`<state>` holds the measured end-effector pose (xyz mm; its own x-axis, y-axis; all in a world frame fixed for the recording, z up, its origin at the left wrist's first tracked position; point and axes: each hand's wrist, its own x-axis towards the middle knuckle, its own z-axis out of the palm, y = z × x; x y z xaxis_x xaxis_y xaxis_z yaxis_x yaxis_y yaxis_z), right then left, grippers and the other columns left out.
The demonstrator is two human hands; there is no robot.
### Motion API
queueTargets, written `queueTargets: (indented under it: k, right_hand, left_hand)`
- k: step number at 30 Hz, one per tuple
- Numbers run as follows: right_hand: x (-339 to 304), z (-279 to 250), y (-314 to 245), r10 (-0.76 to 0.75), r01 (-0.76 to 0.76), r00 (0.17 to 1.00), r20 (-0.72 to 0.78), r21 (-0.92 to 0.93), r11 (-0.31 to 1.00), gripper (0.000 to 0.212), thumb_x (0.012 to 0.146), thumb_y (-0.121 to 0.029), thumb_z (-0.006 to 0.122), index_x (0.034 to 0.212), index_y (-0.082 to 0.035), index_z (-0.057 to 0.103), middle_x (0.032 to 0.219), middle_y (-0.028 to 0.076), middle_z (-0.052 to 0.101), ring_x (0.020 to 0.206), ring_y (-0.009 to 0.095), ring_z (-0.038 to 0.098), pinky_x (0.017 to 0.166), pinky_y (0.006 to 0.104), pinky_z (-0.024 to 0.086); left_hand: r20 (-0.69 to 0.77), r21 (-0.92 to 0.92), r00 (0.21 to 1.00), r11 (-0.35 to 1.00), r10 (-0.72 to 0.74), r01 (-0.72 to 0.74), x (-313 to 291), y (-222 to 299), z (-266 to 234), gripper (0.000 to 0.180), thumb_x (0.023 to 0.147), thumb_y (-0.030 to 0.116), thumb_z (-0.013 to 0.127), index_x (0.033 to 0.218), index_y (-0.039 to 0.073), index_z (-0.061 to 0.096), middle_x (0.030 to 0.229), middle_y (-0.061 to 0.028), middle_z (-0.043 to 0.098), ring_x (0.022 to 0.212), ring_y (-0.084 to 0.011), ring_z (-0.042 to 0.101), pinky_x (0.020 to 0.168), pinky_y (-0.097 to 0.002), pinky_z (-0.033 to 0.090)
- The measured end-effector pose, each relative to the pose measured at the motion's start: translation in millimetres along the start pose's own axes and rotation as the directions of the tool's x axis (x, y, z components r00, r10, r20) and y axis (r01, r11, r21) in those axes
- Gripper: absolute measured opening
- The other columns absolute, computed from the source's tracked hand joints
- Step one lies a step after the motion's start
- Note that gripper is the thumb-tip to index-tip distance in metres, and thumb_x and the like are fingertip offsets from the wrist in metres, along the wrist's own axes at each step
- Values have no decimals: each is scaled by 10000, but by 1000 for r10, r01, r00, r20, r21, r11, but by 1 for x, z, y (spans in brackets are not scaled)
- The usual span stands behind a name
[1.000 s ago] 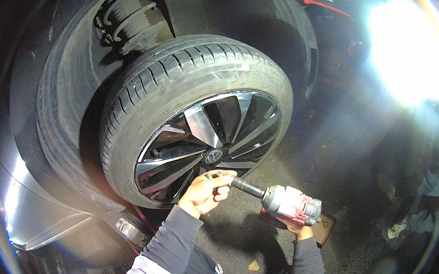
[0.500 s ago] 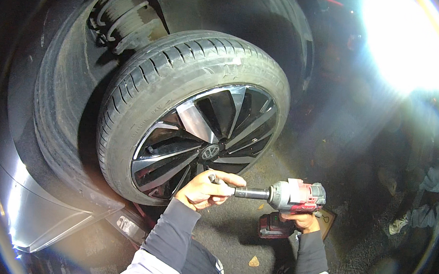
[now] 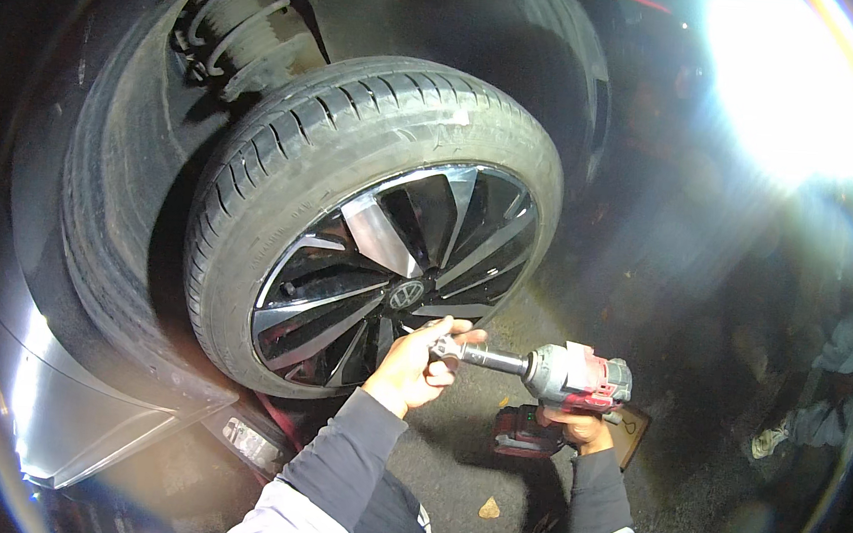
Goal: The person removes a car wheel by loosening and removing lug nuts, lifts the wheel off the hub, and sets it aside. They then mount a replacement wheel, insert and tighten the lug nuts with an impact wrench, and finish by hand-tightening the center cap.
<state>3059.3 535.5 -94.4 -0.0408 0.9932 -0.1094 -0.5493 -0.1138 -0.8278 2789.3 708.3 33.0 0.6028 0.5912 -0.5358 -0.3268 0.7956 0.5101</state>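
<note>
My right hand (image 3: 582, 429) is wrapped round the handle of a red and grey cordless impact wrench (image 3: 575, 376), its battery hanging low on the left. A long metal socket (image 3: 494, 359) sticks out of the wrench's nose toward the left. At the socket's tip my left hand (image 3: 416, 367) pinches a small shiny wheel bolt (image 3: 447, 353), its details partly hidden by the fingers. Just beyond, a wheel (image 3: 396, 294) with a black and silver rim stands in the car's wheel arch. The left fingertips overlap the rim's lower edge in view; I cannot tell whether they touch.
The dark wheel arch liner (image 3: 112, 192) surrounds the wheel, with a coil spring (image 3: 241, 30) behind it. A silver body panel (image 3: 81, 412) lies at lower left. Behind the right hand is a flat tan-edged item (image 3: 634, 437) on the ground. A bright lamp (image 3: 793, 83) glares at upper right.
My left hand has moved slightly right and up, turning the wheel bolt against the socket's end. The socket now slants a little, its tip higher. The right hand keeps its grip.
</note>
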Motion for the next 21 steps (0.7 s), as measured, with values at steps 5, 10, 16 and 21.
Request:
queueTargets:
  k: [5,10,16,21]
  right_hand:
    - [20,7,27,29,-41,997,-77,-155,987,94,916,-157,719,898,-70,689,820,29,658,785,159,619,724,317,474]
    - [38,42,50,-116,57,977,-178,-306,950,189,938,-228,643,891,-51,686,825,46,665,781,160,612,718,310,463]
    - [53,79,66,-314,200,920,-233,-409,890,160,948,-223,686,893,-73,677,796,8,656,732,122,594,654,295,454]
    - [62,83,74,-285,71,922,-261,-610,789,168,942,-175,727,1066,-66,691,883,50,686,807,209,662,725,372,534]
  left_hand:
    - [-258,-92,964,992,61,-88,13,-13,-10,154,994,156,605,1097,49,645,885,-67,640,589,-103,442,484,-248,333]
    - [-111,-142,992,987,62,-77,18,-16,-4,166,976,160,679,1116,76,645,814,-28,603,546,-106,425,474,-259,325]
    - [-74,-141,996,988,48,-58,18,-2,-7,162,985,185,679,1105,88,632,789,-19,584,481,-94,399,423,-250,296]
    - [-84,-188,993,977,88,-102,20,3,-13,175,1002,217,657,1125,97,624,795,-14,576,488,-79,408,424,-234,306]
